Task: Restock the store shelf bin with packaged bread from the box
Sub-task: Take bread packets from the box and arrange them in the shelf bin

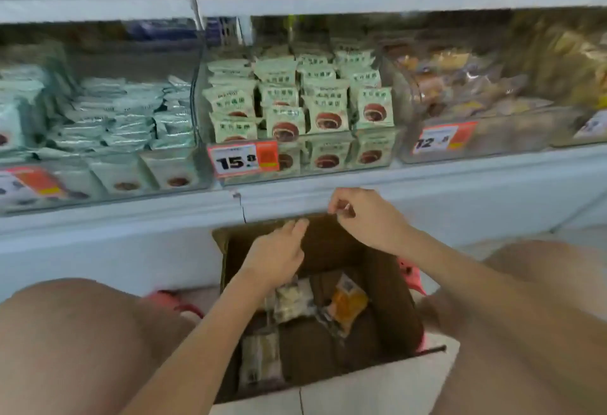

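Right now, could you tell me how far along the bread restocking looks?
The middle bin already looks well filled with green packets. Neither hand carries a packet: the left hand hovers open over the box, and the right hand curls at its far rim. A few packets remain on the box floor to shelve.

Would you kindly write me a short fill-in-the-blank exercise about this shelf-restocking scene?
1. The open brown cardboard box sits on the floor between the person's ____.
2. The price tag on the clear plastic bin of pale green packets reads ____.
3. The orange packet lies inside the ____.
4. The left hand holds ____, fingers straight.

Missing words: knees; 15.8; box; nothing
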Demonstrator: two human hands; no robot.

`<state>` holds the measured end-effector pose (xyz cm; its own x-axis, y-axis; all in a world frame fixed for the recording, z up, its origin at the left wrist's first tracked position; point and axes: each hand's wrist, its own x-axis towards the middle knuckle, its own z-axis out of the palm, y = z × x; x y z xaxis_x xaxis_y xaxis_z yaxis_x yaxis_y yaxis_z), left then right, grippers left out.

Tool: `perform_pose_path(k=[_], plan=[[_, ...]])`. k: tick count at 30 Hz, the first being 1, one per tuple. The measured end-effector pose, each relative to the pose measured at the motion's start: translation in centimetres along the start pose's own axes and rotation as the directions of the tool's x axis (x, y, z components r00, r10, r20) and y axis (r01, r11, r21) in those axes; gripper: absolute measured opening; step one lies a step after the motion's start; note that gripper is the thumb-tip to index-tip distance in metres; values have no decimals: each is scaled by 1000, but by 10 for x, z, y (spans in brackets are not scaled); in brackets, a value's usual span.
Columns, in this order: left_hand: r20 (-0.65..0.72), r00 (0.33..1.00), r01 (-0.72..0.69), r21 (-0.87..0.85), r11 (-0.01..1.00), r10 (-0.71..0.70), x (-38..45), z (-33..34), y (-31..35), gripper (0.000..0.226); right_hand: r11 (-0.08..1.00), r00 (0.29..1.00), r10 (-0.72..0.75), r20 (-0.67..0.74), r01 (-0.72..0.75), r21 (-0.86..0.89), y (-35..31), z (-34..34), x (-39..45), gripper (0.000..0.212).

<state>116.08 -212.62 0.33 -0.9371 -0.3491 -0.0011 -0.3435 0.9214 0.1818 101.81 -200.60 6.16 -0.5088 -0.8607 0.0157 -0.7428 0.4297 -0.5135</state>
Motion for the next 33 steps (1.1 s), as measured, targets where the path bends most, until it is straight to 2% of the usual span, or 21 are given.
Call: perform_pose_path(k=[2, 4, 6, 9, 14, 18, 21, 24, 26, 29, 30, 33], plan=[[69, 992, 110, -88, 990, -104, -22, 36, -17, 51, 996, 982, 79, 169, -71, -55, 19, 34, 1, 15], [192, 955, 253, -124, 960, -226, -49, 76, -36, 45, 980, 927, 181, 329, -141, -142, 44, 71, 0, 12], [337, 881, 381, -86, 921, -333, -70, 108, -50, 47, 947, 841, 292, 455, -189, -259, 65, 103, 0, 18], [453, 821, 422, -73, 904, -347, -80, 141, -55, 52, 885, 711, 442, 547, -246, -396, 92, 142, -1, 36], [501, 786, 481, -126, 868, -363, -78, 169, -63, 47, 815, 602, 573, 555, -352, -460, 139, 185, 0, 36], [502, 754, 542, -113, 833, -423, -81, 181, -68, 49, 797, 598, 603, 528, -439, -414, 172, 203, 8, 44], [502, 760, 531, -112, 840, -413, -83, 189, -65, 48, 783, 596, 618, 513, -523, -335, 184, 220, 14, 61], [526, 742, 538, -96, 837, -416, -87, 195, -65, 50, 751, 552, 631, 545, -610, -252, 192, 239, 10, 85], [532, 739, 533, -85, 842, -414, -88, 198, -66, 52, 767, 565, 616, 549, -589, -254, 194, 252, 2, 99], [540, 726, 558, -100, 824, -426, -88, 201, -65, 51, 798, 655, 602, 456, -504, -330, 191, 264, -12, 107], [544, 722, 565, -106, 818, -428, -88, 202, -65, 51, 791, 654, 612, 445, -509, -339, 188, 265, -15, 108], [546, 717, 582, -127, 803, -433, -89, 202, -64, 51, 723, 546, 670, 503, -634, -274, 186, 271, -27, 100]])
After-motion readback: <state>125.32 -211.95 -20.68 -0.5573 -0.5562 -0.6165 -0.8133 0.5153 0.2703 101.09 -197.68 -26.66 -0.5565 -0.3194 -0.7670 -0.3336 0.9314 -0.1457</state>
